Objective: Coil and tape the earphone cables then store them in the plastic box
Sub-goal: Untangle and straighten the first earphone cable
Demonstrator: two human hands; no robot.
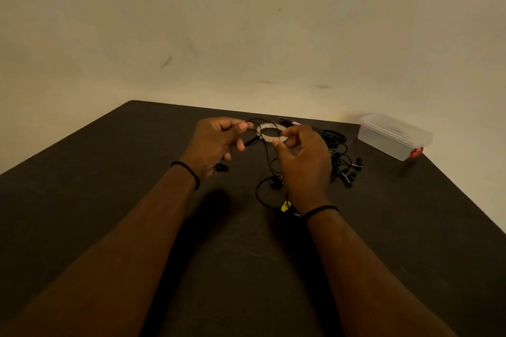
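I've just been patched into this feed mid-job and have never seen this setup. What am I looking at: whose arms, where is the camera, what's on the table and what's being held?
There is no machine here: these are a person's two bare arms, filmed by one wide-angle camera worn on the head, looking forward and down. The left hand pinches a thin black earphone cable between thumb and fingers; the cable hangs down onto the dark table. The right hand is raised beside it, its fingers curled just in front of a clear tape roll; whether it grips the roll or the cable I cannot tell. To the right lie more tangled earphones, black-handled scissors behind them, and a lidded plastic box at the far right corner.
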